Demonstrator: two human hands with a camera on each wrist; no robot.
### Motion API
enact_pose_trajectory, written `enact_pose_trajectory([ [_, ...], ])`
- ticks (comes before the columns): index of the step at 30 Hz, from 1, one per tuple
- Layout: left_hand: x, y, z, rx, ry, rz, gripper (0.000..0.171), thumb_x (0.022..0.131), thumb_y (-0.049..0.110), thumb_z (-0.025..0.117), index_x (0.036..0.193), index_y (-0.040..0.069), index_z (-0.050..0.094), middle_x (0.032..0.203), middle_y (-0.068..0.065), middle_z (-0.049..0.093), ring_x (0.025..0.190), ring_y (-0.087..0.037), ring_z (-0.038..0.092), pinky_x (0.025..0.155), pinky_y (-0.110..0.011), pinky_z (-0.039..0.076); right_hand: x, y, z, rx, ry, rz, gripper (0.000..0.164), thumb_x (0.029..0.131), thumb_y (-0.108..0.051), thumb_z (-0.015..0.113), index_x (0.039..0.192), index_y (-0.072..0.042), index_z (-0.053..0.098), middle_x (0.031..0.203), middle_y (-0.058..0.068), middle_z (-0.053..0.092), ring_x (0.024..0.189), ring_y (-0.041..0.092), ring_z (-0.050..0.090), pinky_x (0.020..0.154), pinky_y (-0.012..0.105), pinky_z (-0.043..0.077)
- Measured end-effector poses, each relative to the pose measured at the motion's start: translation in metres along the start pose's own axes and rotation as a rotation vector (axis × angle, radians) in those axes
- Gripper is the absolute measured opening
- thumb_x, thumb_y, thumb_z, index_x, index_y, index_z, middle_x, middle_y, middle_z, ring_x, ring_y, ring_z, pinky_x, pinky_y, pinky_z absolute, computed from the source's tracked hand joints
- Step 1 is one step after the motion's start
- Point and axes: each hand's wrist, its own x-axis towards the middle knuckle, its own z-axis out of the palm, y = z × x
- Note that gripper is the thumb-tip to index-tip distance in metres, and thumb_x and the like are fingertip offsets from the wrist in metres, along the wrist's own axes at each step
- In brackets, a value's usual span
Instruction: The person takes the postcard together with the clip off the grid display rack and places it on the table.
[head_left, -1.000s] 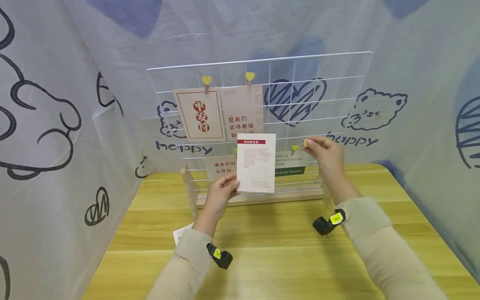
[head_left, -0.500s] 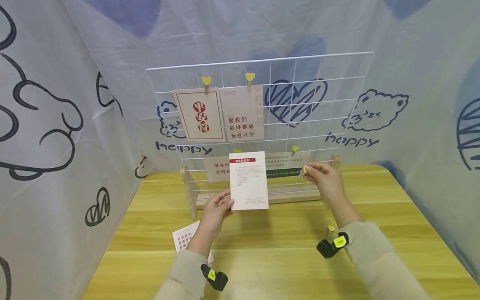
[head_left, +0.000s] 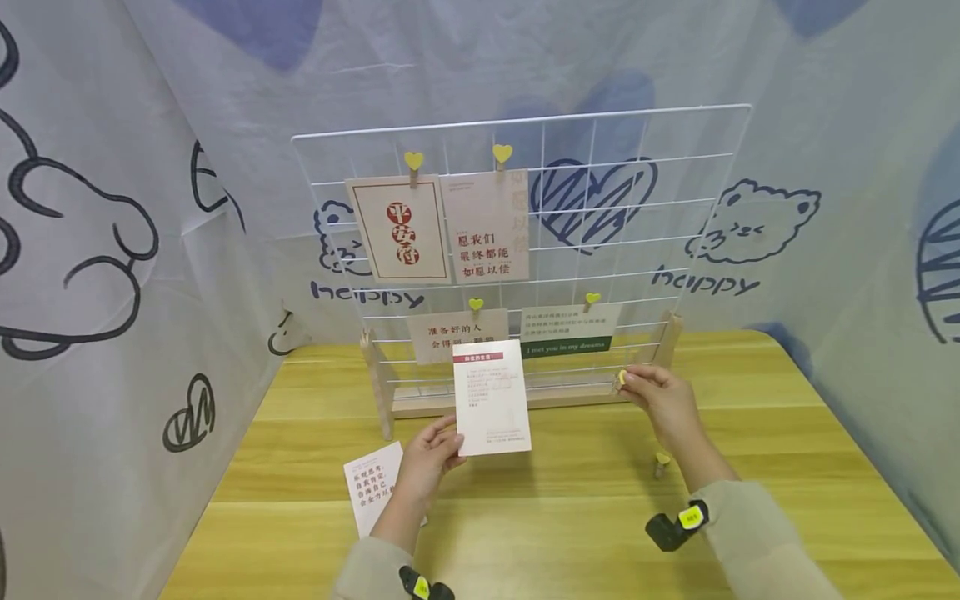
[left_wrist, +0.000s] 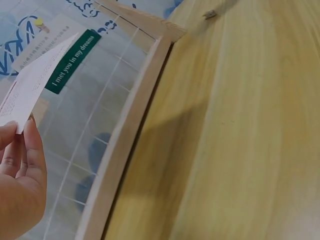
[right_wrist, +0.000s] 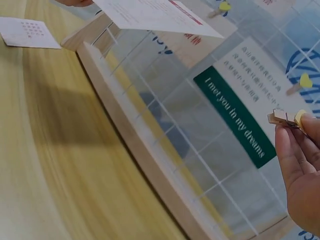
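Note:
My left hand [head_left: 429, 458] pinches a white card [head_left: 491, 408] by its lower left corner. The card has a red band near its top and stands upright in front of the grid rack. My right hand [head_left: 663, 408] holds a small wooden clothespin [right_wrist: 282, 118] with a yellow heart between thumb and fingertips, to the right of the card. Behind them is the white wire grid [head_left: 570, 250], with several cards clipped on. The lower left card [head_left: 427, 333] is partly hidden by the held card. Beside it hangs a green-banded card [head_left: 566, 329].
A printed card [head_left: 371, 483] lies on the wooden table [head_left: 555, 533], partly under the left forearm. Another heart clothespin [head_left: 661, 463] is on the table near the right wrist. The grid's wooden base [head_left: 585, 394] runs behind both hands. Patterned cloth [head_left: 840, 150] hangs around the table.
Both hands have come down and back from the grid, the left with the card and the right with the clothespin. More of the hanging cards and of the card on the table shows.

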Motion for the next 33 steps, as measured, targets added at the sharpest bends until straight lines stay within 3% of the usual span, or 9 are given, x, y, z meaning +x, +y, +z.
enact_pose_trajectory([
  [3, -0.003, -0.004, -0.002, 0.001, 0.02, -0.005, 0.043, 0.082, 0.006, 0.055, 0.122, -0.002, 0.042, 0.09, -0.004, 0.058, 0.076, -0.012, 0.053, 0.071, -0.024, 0.048, -0.003, 0.007, -0.007, -0.007, 0.039, 0.044, 0.021, 0.081, -0.005, 0.058, 0.097, 0.008, 0.056, 0.089, 0.005, 0.058, 0.078, 0.012, 0.059, 0.077, 0.025, 0.047],
  [4, -0.004, -0.005, -0.003, 0.006, 0.023, -0.008, 0.042, 0.082, 0.006, 0.055, 0.122, -0.002, 0.042, 0.09, -0.004, 0.059, 0.076, -0.012, 0.053, 0.071, -0.024, 0.048, -0.015, -0.009, 0.003, -0.054, 0.076, 0.066, 0.022, 0.081, -0.004, 0.058, 0.098, 0.009, 0.054, 0.089, 0.003, 0.057, 0.077, 0.011, 0.059, 0.077, 0.025, 0.046],
  [6, -0.005, -0.007, -0.004, 0.01, 0.033, -0.009, 0.042, 0.082, 0.006, 0.055, 0.122, -0.002, 0.041, 0.092, -0.006, 0.059, 0.077, -0.013, 0.054, 0.071, -0.025, 0.048, -0.007, 0.015, -0.019, 0.002, 0.052, 0.053, 0.019, 0.081, -0.004, 0.058, 0.097, 0.006, 0.057, 0.089, 0.003, 0.059, 0.077, 0.012, 0.06, 0.075, 0.025, 0.047],
  [8, -0.006, -0.01, -0.006, 0.017, 0.045, -0.015, 0.042, 0.082, 0.005, 0.055, 0.121, -0.003, 0.042, 0.093, -0.008, 0.059, 0.077, -0.014, 0.054, 0.071, -0.025, 0.048, -0.009, 0.019, -0.026, 0.024, 0.068, 0.071, 0.016, 0.081, -0.002, 0.058, 0.096, 0.003, 0.059, 0.087, 0.002, 0.06, 0.076, 0.013, 0.06, 0.074, 0.025, 0.048],
  [11, -0.008, -0.015, -0.01, 0.03, 0.057, -0.018, 0.041, 0.082, 0.004, 0.055, 0.121, -0.004, 0.041, 0.095, -0.01, 0.059, 0.076, -0.014, 0.055, 0.073, -0.03, 0.048, 0.007, 0.069, -0.07, 0.085, 0.066, 0.036, 0.022, 0.078, -0.005, 0.062, 0.098, 0.003, 0.059, 0.089, 0.007, 0.06, 0.076, 0.016, 0.061, 0.072, 0.027, 0.048],
  [13, -0.01, -0.018, -0.013, 0.036, 0.067, -0.02, 0.041, 0.082, 0.004, 0.054, 0.12, -0.004, 0.042, 0.095, -0.01, 0.059, 0.075, -0.014, 0.055, 0.073, -0.031, 0.048, 0.007, 0.082, -0.082, 0.058, 0.127, 0.054, 0.028, 0.077, -0.006, 0.063, 0.101, 0.006, 0.056, 0.09, 0.01, 0.059, 0.077, 0.018, 0.061, 0.073, 0.028, 0.047],
  [15, -0.011, -0.021, -0.015, 0.039, 0.074, -0.022, 0.04, 0.082, 0.004, 0.054, 0.12, -0.005, 0.042, 0.094, -0.01, 0.059, 0.074, -0.014, 0.054, 0.074, -0.032, 0.048, 0.015, 0.112, -0.109, 0.062, 0.14, 0.034, 0.032, 0.075, -0.008, 0.065, 0.102, 0.006, 0.054, 0.093, 0.012, 0.058, 0.078, 0.02, 0.061, 0.073, 0.029, 0.047],
  [26, -0.015, -0.034, -0.027, 0.051, 0.106, -0.055, 0.042, 0.083, 0.006, 0.055, 0.121, -0.004, 0.042, 0.091, -0.007, 0.058, 0.073, -0.012, 0.052, 0.069, -0.024, 0.049, -0.014, 0.107, -0.122, 0.045, 0.178, 0.11, 0.021, 0.076, -0.01, 0.065, 0.095, -0.002, 0.061, 0.084, 0.006, 0.062, 0.074, 0.016, 0.061, 0.069, 0.025, 0.049],
  [33, -0.02, -0.041, -0.034, 0.045, 0.106, -0.071, 0.041, 0.084, 0.006, 0.052, 0.121, -0.006, 0.039, 0.094, -0.009, 0.058, 0.075, -0.013, 0.054, 0.071, -0.027, 0.048, -0.028, 0.101, -0.125, 0.018, 0.23, 0.171, 0.013, 0.076, -0.01, 0.065, 0.088, -0.006, 0.063, 0.079, 0.003, 0.062, 0.071, 0.013, 0.061, 0.066, 0.022, 0.049],
])
